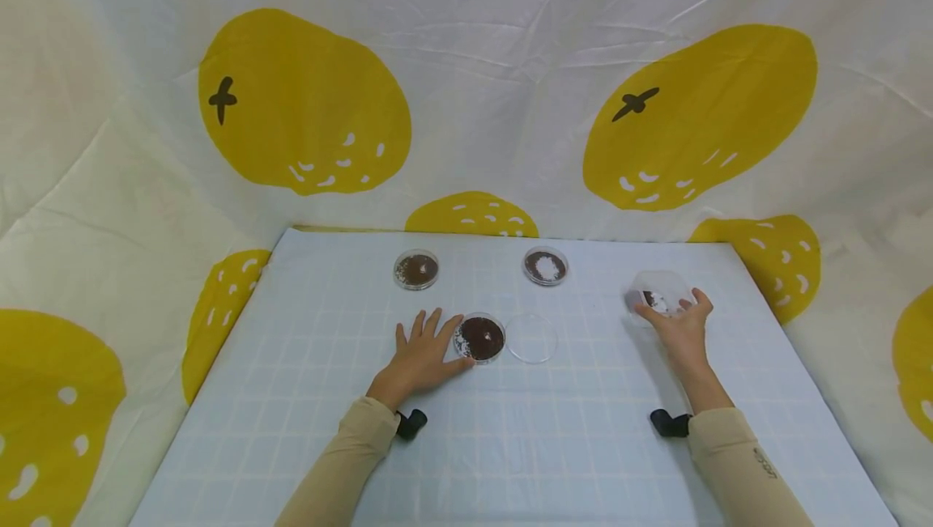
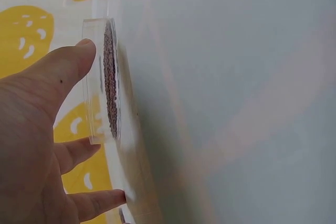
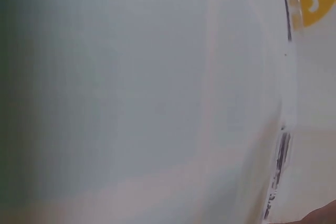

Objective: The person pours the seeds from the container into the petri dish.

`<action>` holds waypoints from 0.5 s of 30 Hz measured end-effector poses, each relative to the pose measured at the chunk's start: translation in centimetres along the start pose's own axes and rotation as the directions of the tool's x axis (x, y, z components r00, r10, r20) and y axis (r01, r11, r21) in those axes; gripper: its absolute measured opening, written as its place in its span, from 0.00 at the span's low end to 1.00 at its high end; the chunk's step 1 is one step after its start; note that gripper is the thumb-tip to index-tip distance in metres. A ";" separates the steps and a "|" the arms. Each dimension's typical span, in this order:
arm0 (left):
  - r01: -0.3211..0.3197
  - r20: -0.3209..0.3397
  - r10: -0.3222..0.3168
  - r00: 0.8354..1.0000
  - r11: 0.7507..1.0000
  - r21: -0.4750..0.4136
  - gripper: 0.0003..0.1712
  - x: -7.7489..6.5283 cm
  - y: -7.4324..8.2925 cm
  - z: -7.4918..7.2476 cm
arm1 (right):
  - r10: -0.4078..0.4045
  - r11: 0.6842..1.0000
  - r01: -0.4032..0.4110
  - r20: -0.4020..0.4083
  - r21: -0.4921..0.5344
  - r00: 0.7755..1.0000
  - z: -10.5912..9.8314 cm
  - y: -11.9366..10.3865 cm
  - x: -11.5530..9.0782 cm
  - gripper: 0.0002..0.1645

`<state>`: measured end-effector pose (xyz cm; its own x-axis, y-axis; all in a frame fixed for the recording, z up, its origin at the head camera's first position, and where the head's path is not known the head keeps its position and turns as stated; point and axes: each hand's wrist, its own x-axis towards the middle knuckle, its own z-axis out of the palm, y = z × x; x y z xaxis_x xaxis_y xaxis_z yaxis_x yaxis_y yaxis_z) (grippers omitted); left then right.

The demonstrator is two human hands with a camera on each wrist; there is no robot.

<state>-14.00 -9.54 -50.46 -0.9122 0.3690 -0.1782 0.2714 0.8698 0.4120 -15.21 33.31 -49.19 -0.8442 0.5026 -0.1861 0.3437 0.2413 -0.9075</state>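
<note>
In the head view my left hand (image 1: pixel 423 357) holds a round clear petri dish (image 1: pixel 483 338) between thumb and index finger, the other fingers spread on the tabletop. Dark brown granules fill it, with white bits at its left edge. The left wrist view shows the dish (image 2: pixel 109 77) edge-on, with the thumb (image 2: pixel 79 59) at its rim. On the right, my right hand (image 1: pixel 681 333) grips the near side of a clear, many-sided plastic container (image 1: pixel 659 280). Some dark and white material shows through it. A clear round lid (image 1: pixel 532 339) lies right of the held dish.
Toward the back stand two more petri dishes: one with brown granules (image 1: pixel 416 269), another with a white patch on brown (image 1: pixel 545 266). A pale checked cloth (image 1: pixel 510 446) covers the table. Behind it hangs a white sheet (image 1: pixel 496 106) printed with yellow fruit.
</note>
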 end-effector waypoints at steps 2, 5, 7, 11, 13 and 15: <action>-0.002 -0.003 0.002 1.000 1.000 0.000 0.48 0.0 0.0 0.0 | -0.030 0.999 0.030 -0.022 -0.021 0.999 0.0 0.0 -0.1 0.73; -0.003 -0.007 0.003 1.000 1.000 0.003 0.48 0.0 0.0 0.0 | -0.118 0.992 0.112 -0.089 -0.064 0.989 -0.1 -0.1 -0.3 0.72; -0.003 -0.008 0.003 1.000 1.000 0.003 0.48 0.0 0.0 0.0 | -0.173 0.982 0.161 -0.131 -0.099 0.976 -0.3 -0.4 -0.6 0.70; -0.001 -0.007 0.001 1.000 1.000 0.004 0.49 0.1 0.0 0.1 | -0.276 0.955 0.252 -0.161 -0.154 0.948 -0.6 -1.0 -1.2 0.66; 0.002 -0.004 -0.002 1.000 1.000 0.005 0.49 0.1 0.0 0.1 | -0.331 0.936 0.304 -0.148 -0.178 0.932 -0.7 -1.4 -1.6 0.64; 0.005 -0.003 -0.005 1.000 1.000 0.006 0.49 0.1 0.0 0.1 | -0.412 0.900 0.383 -0.121 -0.208 0.903 -0.5 -1.7 -2.0 0.61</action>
<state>-14.01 -9.47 -50.58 -0.9146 0.3635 -0.1773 0.2685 0.8736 0.4059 -13.87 32.35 -47.10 -0.8544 0.4546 0.2516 0.0714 0.5822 -0.8099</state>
